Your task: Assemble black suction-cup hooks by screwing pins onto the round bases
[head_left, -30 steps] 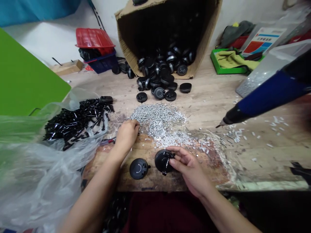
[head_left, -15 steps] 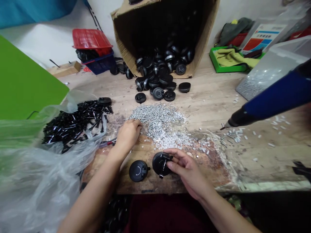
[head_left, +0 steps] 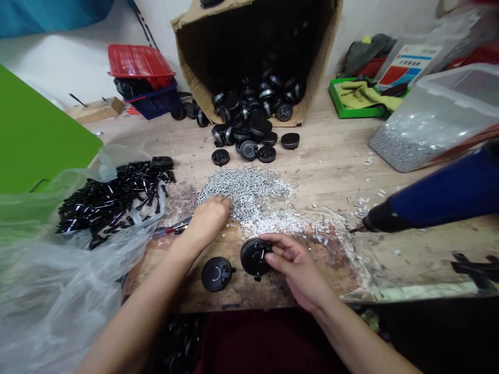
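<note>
My right hand (head_left: 298, 267) grips a round black disc-shaped part (head_left: 251, 258) by its right edge, thumb and fingers closed on it. A small shiny black lever and a thin metal pin show on its face. My left hand (head_left: 210, 215) reaches into the near left edge of the metal screw pile (head_left: 241, 182), beside the small nuts (head_left: 249, 206). Its fingers are bent together, and the tips are hidden among the hardware. Between my forearms, a second black disc part (head_left: 217, 274) lies on the worn board (head_left: 171, 291), a curved white mark on its face.
White plastic spacers (head_left: 268, 223) lie beyond my right hand. A blue powered screwdriver (head_left: 429, 192) juts in from the right. Black levers (head_left: 117, 192) fill a plastic bag (head_left: 81, 291) at left. Black discs spill from a cardboard box (head_left: 183, 67); a clear bin (head_left: 413, 148) stands right.
My left hand has shifted slightly toward the nuts, its fingers further into the pile. My right hand still holds the disc part. The screwdriver sits lower, and the whole view has shifted a little.
</note>
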A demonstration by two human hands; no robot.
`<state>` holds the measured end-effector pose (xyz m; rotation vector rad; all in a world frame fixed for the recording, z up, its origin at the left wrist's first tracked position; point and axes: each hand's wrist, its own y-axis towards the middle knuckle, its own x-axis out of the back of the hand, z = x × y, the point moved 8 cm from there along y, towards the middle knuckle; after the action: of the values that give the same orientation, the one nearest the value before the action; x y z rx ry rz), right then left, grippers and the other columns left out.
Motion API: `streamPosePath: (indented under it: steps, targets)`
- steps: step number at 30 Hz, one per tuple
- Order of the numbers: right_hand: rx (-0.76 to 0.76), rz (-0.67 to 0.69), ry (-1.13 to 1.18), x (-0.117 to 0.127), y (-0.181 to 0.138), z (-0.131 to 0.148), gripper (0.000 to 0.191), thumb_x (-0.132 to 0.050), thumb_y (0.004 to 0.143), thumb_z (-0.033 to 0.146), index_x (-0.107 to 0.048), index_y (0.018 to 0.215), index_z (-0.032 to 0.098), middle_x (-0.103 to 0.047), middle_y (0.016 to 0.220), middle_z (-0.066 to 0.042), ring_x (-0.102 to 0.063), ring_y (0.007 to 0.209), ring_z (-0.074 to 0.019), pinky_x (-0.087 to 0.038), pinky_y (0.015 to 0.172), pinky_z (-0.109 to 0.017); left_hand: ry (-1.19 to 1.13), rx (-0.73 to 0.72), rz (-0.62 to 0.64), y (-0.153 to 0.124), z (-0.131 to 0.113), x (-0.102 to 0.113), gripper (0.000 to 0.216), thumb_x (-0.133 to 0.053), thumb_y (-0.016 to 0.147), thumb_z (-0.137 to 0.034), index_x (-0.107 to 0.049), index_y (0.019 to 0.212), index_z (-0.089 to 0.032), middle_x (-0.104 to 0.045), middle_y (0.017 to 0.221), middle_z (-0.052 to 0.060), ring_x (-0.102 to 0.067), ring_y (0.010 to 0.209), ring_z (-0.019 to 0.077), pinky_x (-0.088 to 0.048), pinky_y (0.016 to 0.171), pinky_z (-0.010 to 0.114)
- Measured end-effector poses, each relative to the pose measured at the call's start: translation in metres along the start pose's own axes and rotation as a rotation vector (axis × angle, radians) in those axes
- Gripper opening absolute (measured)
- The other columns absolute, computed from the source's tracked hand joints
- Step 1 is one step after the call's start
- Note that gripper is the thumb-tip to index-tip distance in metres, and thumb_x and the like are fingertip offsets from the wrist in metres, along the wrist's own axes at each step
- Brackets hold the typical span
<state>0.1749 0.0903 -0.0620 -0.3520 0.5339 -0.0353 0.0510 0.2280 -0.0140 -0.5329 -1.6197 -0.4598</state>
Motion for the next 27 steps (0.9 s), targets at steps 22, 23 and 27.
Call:
streamPosePath:
  steps: [22, 23, 27]
  targets:
    - [0.294, -0.033, -0.244, -0.014, -0.021, 0.039, 0.029, -0.064, 0.076, 0.017, -0.063, 0.103, 0.027, -0.069, 0.103, -0.001, -0.065, 0.094, -0.0147, -0.053, 0.087, -0.030, -0.688, 0.022, -0.655, -0.103, -0.076, 0.050, 0.013, -0.058, 0.084, -0.012, -0.063, 0.092, -0.021, -0.069, 0.095, 0.005, -0.062, 0.095, 0.0185, -0.049, 0.087, 0.036]
    - [0.300, -0.025, -0.252, -0.015, -0.022, 0.041, 0.029, -0.064, 0.076, 0.017, -0.063, 0.103, 0.026, -0.069, 0.102, -0.001, -0.065, 0.094, -0.0147, -0.054, 0.086, -0.030, -0.670, 0.011, -0.679, -0.105, -0.077, 0.051, 0.014, -0.058, 0.083, -0.011, -0.063, 0.092, -0.021, -0.069, 0.094, 0.004, -0.062, 0.094, 0.0184, -0.049, 0.086, 0.037]
    - [0.304, 0.006, -0.305, -0.018, -0.024, 0.047, 0.027, -0.063, 0.077, 0.015, -0.064, 0.102, 0.026, -0.070, 0.101, -0.001, -0.066, 0.094, -0.0146, -0.054, 0.086, -0.030, -0.580, -0.058, -0.732, -0.109, -0.083, 0.057, 0.015, -0.060, 0.082, -0.008, -0.062, 0.090, -0.021, -0.070, 0.089, 0.003, -0.062, 0.088, 0.0167, -0.050, 0.083, 0.034]
